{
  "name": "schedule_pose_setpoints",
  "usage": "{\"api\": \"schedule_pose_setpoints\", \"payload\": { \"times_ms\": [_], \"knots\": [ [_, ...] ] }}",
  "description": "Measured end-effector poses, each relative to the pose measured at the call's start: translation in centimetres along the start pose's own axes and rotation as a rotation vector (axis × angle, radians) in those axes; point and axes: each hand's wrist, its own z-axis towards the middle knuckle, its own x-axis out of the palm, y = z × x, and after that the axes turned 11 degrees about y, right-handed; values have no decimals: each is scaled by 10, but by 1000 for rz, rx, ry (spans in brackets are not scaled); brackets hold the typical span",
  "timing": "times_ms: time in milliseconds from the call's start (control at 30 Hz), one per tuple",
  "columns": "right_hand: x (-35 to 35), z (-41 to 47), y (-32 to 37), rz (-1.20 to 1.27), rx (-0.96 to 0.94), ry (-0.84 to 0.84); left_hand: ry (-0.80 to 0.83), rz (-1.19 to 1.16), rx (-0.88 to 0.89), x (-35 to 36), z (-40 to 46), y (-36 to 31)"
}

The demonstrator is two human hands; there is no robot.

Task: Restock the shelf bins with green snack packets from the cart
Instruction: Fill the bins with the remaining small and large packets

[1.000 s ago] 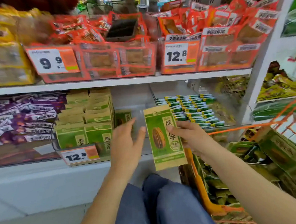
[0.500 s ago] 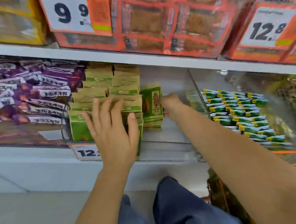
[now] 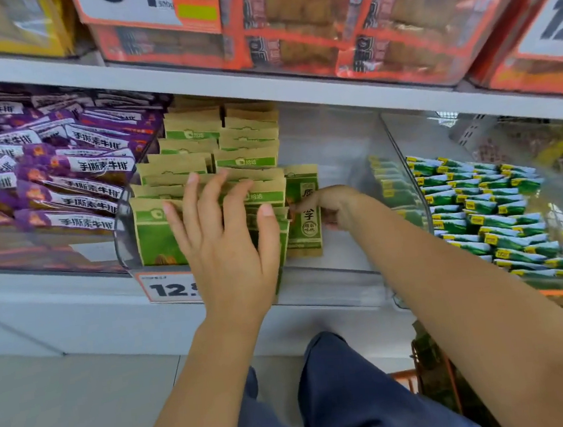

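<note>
My left hand [image 3: 227,239] lay flat against the stacked packets [image 3: 199,159] while my right hand [image 3: 328,209] pinched one packet [image 3: 304,218], which I judged light, flat, crushable and best held by its edge.

Single head view, facing forward and down, seemingly close to shelf [image 3: 261,88]

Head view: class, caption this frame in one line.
Left hand steadies stacked green packets while right hand slots another packet into the clear bin.

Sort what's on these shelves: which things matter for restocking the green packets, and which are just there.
In the job:
green packet, gripped by right hand
stacked green packets, steadied by left hand
clear bin

Just there:
purple packets
orange packs
small green sachets
price tag
</note>
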Motion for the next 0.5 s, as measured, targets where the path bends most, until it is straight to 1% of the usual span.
{"api": "schedule_pose_setpoints", "payload": {
  "times_ms": [67,133,233,300,367,500],
  "knots": [
    [-1,2,0,57,-43,22,3,-2,2,0,0,1],
    [-1,9,4,77,-174,-36,7,-4,4,0,0,2],
    [-2,14,16,-18,-396,-213,14,1,5,-1,0,2],
    [-3,18,24,-129,-486,-322,14,1,4,0,1,2],
    [-4,27,28,-180,-529,-404,12,0,6,0,1,2],
    [-5,39,24,-137,-547,-489,8,-4,8,0,1,2]
  ]
}}
